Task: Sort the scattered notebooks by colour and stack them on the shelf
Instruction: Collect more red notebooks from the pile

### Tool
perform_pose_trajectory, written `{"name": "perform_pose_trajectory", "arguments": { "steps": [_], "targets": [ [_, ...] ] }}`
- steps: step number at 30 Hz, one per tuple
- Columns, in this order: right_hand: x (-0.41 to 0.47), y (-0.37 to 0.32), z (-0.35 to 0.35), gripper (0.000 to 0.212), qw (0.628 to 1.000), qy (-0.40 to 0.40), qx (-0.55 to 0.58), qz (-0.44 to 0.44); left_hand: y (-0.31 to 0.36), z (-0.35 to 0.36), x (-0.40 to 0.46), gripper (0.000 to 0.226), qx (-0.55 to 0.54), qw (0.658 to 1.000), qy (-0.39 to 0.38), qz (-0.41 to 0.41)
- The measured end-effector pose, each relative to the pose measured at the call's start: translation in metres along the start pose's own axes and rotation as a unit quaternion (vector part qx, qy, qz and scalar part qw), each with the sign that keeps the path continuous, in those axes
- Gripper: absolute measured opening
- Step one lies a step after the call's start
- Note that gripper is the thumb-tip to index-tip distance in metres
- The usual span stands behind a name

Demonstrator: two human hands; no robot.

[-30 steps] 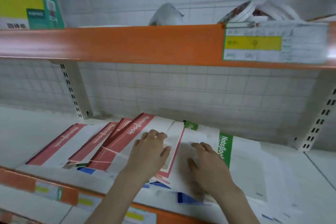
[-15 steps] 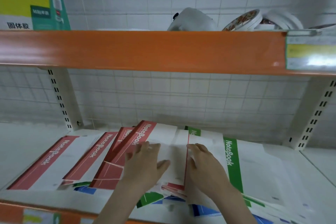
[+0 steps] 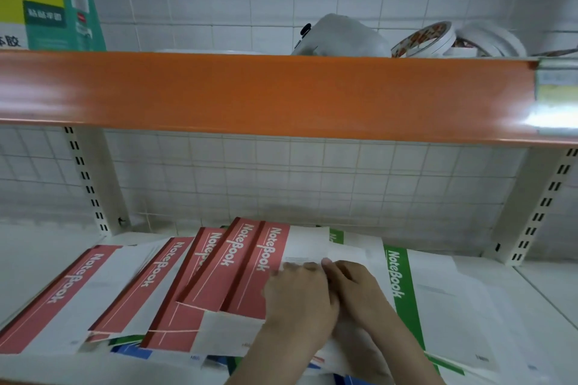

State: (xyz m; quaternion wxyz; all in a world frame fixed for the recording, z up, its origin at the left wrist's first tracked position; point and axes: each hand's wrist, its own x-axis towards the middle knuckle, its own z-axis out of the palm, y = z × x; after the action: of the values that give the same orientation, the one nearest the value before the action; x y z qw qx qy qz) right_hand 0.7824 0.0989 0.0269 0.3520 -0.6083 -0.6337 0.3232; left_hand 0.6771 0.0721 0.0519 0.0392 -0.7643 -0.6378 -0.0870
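Observation:
Several red-banded notebooks (image 3: 240,272) lie fanned across the white lower shelf (image 3: 37,247), overlapping one another. A green-banded notebook (image 3: 398,278) lies to their right, and blue and green edges (image 3: 134,350) peek out beneath the pile at the front. My left hand (image 3: 297,297) lies flat with straight fingers on the rightmost red notebook. My right hand (image 3: 356,287) lies flat beside it on white cover paper, fingertips touching the left hand's. Neither hand grips anything.
An orange shelf lip (image 3: 266,94) overhangs close above, with a price label (image 3: 556,94) at its right end. On the upper shelf stand a yellow-green box (image 3: 47,0), a grey object (image 3: 341,36) and tape rolls (image 3: 428,40). Slotted uprights (image 3: 90,181) flank the bay.
Both hands have slid together toward the middle of the pile until they touch. A second red notebook now shows beside the top one. The view has tilted upward and moved closer.

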Motion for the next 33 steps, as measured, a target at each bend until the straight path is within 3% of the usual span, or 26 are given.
{"name": "perform_pose_trajectory", "arguments": {
  "steps": [7, 10, 13, 15, 18, 21, 23, 25, 29, 33],
  "targets": [
    [0.019, 0.018, -0.017, 0.036, 0.996, 0.038, 0.032, 0.068, 0.005, -0.002, 0.002, 0.038, -0.071, 0.996, 0.003, 0.057],
    [0.018, 0.023, -0.025, 0.025, 0.995, 0.043, 0.018, 0.087, -0.008, -0.004, 0.006, 0.049, -0.099, 0.995, 0.006, 0.017],
    [0.015, 0.025, -0.027, 0.017, 0.994, 0.073, -0.023, 0.077, -0.029, -0.004, 0.015, 0.051, -0.03, 0.998, -0.006, -0.06],
    [0.012, 0.02, -0.023, 0.02, 0.994, 0.066, -0.053, 0.072, -0.036, -0.002, 0.017, 0.057, -0.005, 0.995, -0.043, -0.092],
    [0.009, 0.018, -0.015, 0.042, 0.986, 0.06, -0.142, 0.06, -0.037, 0.003, 0.019, 0.057, -0.048, 0.992, -0.046, -0.102],
    [0.001, 0.011, -0.013, 0.063, 0.965, 0.093, -0.244, 0.016, -0.036, 0.009, 0.019, 0.048, -0.11, 0.988, -0.019, -0.103],
    [-0.007, 0.001, -0.011, 0.058, 0.963, 0.082, -0.253, -0.053, -0.039, 0.012, 0.019, 0.045, -0.144, 0.983, -0.017, -0.109],
    [-0.014, -0.012, -0.008, 0.048, 0.966, 0.0, -0.221, -0.135, -0.044, 0.014, 0.022, 0.039, -0.188, 0.976, -0.01, -0.112],
    [-0.02, -0.017, 0.011, 0.087, 0.972, -0.114, -0.125, -0.164, -0.054, 0.012, 0.029, 0.017, -0.327, 0.936, 0.024, -0.128],
    [-0.022, -0.013, 0.029, 0.105, 0.97, -0.093, -0.184, -0.13, -0.063, 0.003, 0.028, 0.014, -0.507, 0.851, 0.008, -0.135]
  ]
}}
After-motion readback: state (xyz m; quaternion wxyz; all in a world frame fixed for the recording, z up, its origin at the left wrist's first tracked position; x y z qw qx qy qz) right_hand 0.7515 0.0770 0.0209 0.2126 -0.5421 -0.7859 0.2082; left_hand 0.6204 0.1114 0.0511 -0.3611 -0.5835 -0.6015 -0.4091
